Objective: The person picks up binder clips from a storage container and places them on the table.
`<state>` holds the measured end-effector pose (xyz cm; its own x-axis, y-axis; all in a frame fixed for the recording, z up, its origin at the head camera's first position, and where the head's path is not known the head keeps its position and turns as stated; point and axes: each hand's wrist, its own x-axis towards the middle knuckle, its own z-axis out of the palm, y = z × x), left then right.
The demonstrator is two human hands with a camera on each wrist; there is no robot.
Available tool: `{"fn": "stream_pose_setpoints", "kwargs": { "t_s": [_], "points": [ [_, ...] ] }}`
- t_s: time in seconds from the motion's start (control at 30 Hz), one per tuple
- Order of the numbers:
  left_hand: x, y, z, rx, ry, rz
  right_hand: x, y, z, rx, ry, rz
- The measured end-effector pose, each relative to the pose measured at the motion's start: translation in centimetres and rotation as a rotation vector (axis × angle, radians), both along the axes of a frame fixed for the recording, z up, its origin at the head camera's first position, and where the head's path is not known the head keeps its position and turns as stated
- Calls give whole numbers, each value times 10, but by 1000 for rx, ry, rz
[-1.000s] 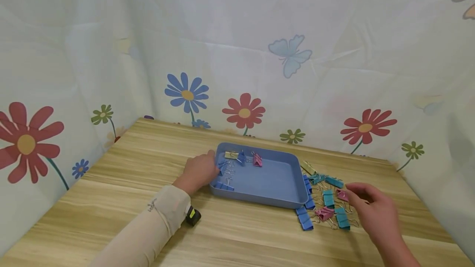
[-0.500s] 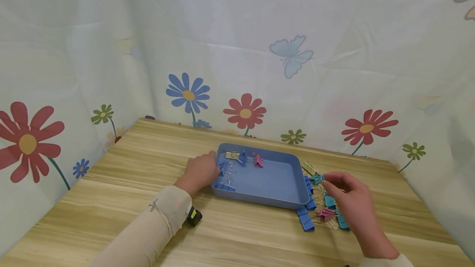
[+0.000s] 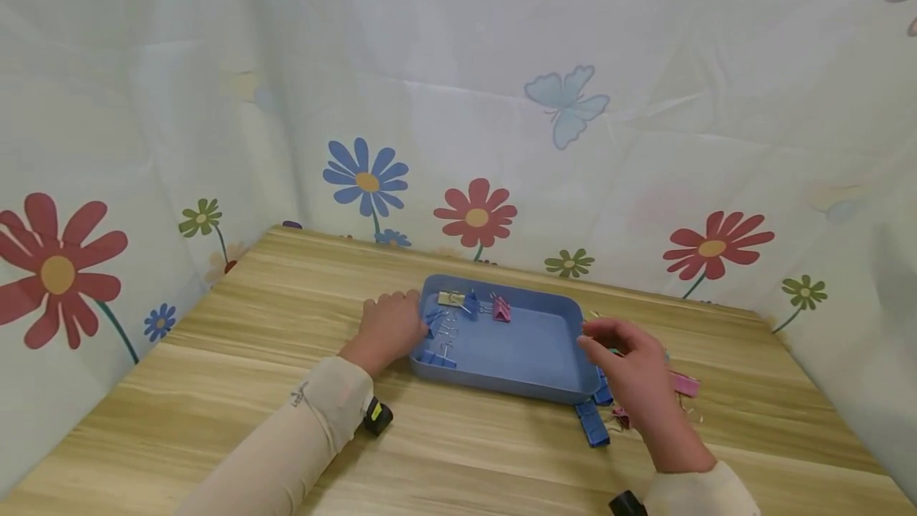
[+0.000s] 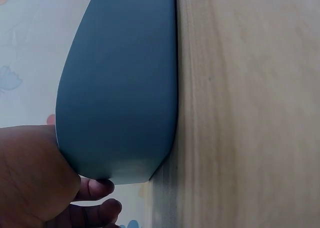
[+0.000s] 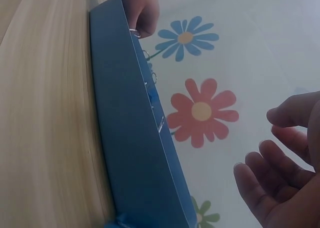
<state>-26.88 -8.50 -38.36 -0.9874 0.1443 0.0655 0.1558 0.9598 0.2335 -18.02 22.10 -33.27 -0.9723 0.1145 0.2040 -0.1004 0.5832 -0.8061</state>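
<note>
Some colourful metal binder clips lie in the rectangular blue tray the left hand grips; others remain outside, the right hand loose-fingered, empty.

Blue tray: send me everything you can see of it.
The blue tray is a shallow rectangle with rounded corners, low walls and a flat floor; it looks like smooth, matte plastic. It sits upright and flat on the wood-grain table, long sides running across the head view. Inside, mostly towards the left, lie a yellow clip, a pink clip and blue clips. The person's left grip holds its left end. Clips lie outside its near right corner; whether any touch it is unclear.
</note>
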Motion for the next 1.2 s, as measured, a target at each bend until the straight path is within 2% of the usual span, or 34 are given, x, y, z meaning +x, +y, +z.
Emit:
{"fn": "stream_pose_setpoints", "kwargs": {
  "t_s": [0.27, 0.37, 0.53, 0.73, 1.2],
  "points": [
    [0, 0, 0, 4, 5, 3, -12, -24, -4, -65, -23, 77],
    [0, 0, 1, 1, 10, -2, -16, -32, -7, -74, -42, 96],
    [0, 0, 0, -1, 18, -6, -20, -42, -11, -64, -26, 125],
    [-2, -1, -2, 9, 15, -6, -24, -56, -16, -107, -38, 144],
    [0, -1, 2, 26, 2, 4, -40, -91, -30, -93, -31, 186]
  ]
}}
